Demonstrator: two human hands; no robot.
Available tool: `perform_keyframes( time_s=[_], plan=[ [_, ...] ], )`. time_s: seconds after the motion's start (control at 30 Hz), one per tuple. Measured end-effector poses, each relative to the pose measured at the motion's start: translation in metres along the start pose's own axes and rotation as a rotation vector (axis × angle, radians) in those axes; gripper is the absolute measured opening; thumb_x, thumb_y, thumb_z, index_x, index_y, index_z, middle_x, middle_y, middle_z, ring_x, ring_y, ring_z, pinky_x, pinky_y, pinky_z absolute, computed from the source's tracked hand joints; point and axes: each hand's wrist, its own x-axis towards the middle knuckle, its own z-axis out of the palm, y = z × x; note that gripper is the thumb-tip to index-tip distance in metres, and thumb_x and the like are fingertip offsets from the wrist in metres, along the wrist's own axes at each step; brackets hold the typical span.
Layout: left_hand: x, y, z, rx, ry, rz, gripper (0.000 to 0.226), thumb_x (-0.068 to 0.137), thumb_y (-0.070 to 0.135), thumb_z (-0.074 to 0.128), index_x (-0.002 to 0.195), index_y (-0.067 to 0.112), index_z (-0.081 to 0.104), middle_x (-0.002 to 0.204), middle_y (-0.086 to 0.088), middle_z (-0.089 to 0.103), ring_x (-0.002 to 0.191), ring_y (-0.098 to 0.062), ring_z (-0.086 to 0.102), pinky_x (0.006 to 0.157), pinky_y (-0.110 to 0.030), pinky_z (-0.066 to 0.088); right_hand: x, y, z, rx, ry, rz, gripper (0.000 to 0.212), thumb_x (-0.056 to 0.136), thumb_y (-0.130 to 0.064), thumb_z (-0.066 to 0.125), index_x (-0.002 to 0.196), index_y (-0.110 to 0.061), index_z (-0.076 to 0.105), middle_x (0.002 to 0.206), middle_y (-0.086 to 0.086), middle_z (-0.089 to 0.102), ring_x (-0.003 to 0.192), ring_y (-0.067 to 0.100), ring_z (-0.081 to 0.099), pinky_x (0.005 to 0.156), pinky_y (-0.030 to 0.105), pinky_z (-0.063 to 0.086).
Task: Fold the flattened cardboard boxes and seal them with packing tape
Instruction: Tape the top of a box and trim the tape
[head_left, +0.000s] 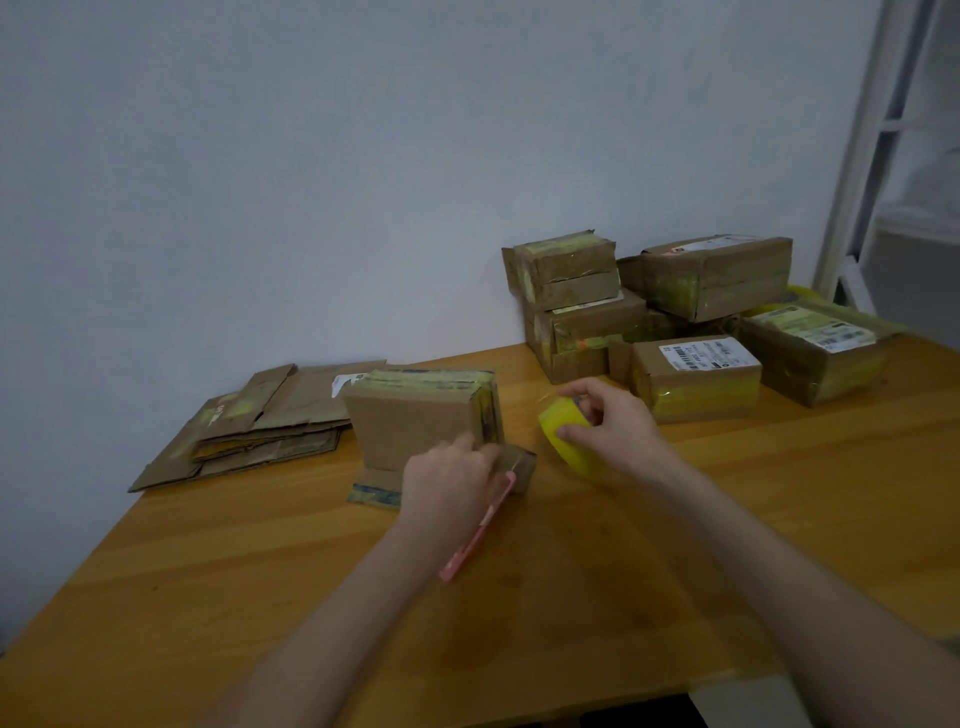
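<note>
l hand (449, 483) grips cutter (475, 540), r hand (608, 423) tape roll (569, 449); wood table (208, 571), white wall (311, 182).

Wooden table (779, 519): flattened cardboard stack (260, 431) back left, upright box (421, 421) centre, sealed boxes (696, 379) piled back right.

1. Sealed boxes: five show plainly, stacked at the far right: upper left (563, 265), lower left (592, 332), upper right (719, 275), front middle (696, 384), far right (815, 358). A strip of cardboard between them may be a sixth; I cannot tell.
2. Half-taped box (410, 421) standing mid-table: one.
3. Pile of flattened boxes (260, 426): one pile; its sheets overlap too much to count.
4. Roll of tape (576, 457): one, yellow.
5. Pink knife (475, 540): one.
6. Hands: two, a left hand (449, 475) and a right hand (608, 421).
7. Table (260, 571): one.
</note>
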Motion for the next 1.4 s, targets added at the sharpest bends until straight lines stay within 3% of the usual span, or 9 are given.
perform_keyframes(
  time_s=[0.1,0.23,0.47,0.67,0.83,1.03,1.13,1.23,1.4],
  plan=[
    [0.026,0.013,-0.020,-0.289,0.275,-0.013,0.032,0.094,0.039,0.053,0.122,0.029,0.062,0.107,0.007,0.064,0.094,-0.011,0.060,0.073,-0.025,0.050,-0.007,0.001,-0.009,0.053,0.024,-0.028,0.040,0.077,-0.017,0.076,0.114,-0.020,0.062,0.070,-0.006,0.049,0.067,0.009,0.046,0.065,0.029,0.042],
    [0.056,0.042,-0.029,-0.510,0.193,-0.065,0.034,0.088,0.042,0.062,0.118,0.028,0.066,0.112,0.006,0.064,0.105,-0.013,0.058,0.084,-0.029,0.045,-0.022,0.002,-0.025,0.112,0.032,-0.076,0.040,0.076,-0.014,0.076,0.113,-0.019,0.063,0.075,0.001,0.054,0.067,0.009,0.045,0.062,0.024,0.041],
    [0.075,0.083,-0.027,-0.730,0.200,-0.091,0.012,0.084,0.024,0.069,0.092,0.020,0.077,0.092,0.000,0.074,0.089,-0.016,0.065,0.081,-0.031,0.051,-0.037,0.018,-0.054,0.021,0.094,-0.019,0.053,0.077,-0.015,0.075,0.124,-0.022,0.053,0.072,-0.011,0.051,0.065,0.002,0.046,0.057,0.016,0.034],
    [0.086,0.111,-0.021,-0.726,0.196,-0.023,0.011,0.087,0.016,0.065,0.092,0.014,0.075,0.091,0.002,0.071,0.080,-0.005,0.056,0.072,-0.014,0.038,-0.039,0.035,-0.067,-0.108,0.097,0.055,0.051,0.080,-0.019,0.073,0.127,-0.021,0.054,0.078,-0.014,0.050,0.080,0.011,0.050,0.063,0.023,0.038],
    [0.090,0.117,-0.007,-0.731,0.160,0.009,0.011,0.091,0.011,0.060,0.090,0.016,0.070,0.093,-0.001,0.070,0.085,-0.010,0.059,0.071,-0.016,0.040,-0.038,0.037,-0.071,-0.176,0.044,0.097,0.046,0.081,-0.021,0.070,0.124,-0.026,0.054,0.091,-0.011,0.051,0.094,0.013,0.053,0.078,0.034,0.050],
    [0.077,0.099,-0.008,-0.483,-0.010,-0.049,0.040,0.094,0.026,0.057,0.132,0.018,0.051,0.117,-0.004,0.058,0.106,-0.019,0.057,0.089,-0.032,0.051,-0.039,0.039,-0.069,-0.433,0.049,0.165,0.044,0.088,-0.025,0.065,0.129,-0.027,0.048,0.120,-0.003,0.060,0.109,0.019,0.057,0.080,0.029,0.048],
    [0.051,0.081,-0.003,-0.432,-0.258,-0.033,0.039,0.091,0.036,0.059,0.124,0.017,0.053,0.103,0.000,0.059,0.091,-0.014,0.060,0.079,-0.030,0.056,-0.043,0.042,-0.059,-0.606,0.005,0.190,0.041,0.091,-0.025,0.061,0.129,-0.029,0.046,0.119,-0.001,0.060,0.104,0.020,0.058,0.073,0.027,0.045],
    [0.024,0.073,0.008,-0.290,-0.456,-0.044,0.045,0.086,0.051,0.061,0.116,0.018,0.055,0.103,0.000,0.061,0.091,-0.015,0.061,0.077,-0.032,0.057,-0.045,0.041,-0.044,-0.675,-0.046,0.224,0.038,0.090,-0.027,0.060,0.126,-0.030,0.048,0.124,0.000,0.056,0.113,0.022,0.053,0.088,0.035,0.049],
    [-0.005,0.062,0.018,-0.256,-0.421,-0.091,0.027,0.087,0.041,0.064,0.093,0.015,0.064,0.088,-0.001,0.063,0.081,-0.015,0.063,0.067,-0.029,0.056,-0.040,0.013,-0.025,-0.641,0.050,0.116,0.039,0.091,-0.037,0.058,0.128,-0.027,0.049,0.130,0.004,0.043,0.124,0.023,0.040,0.094,0.038,0.045]
  ],
)
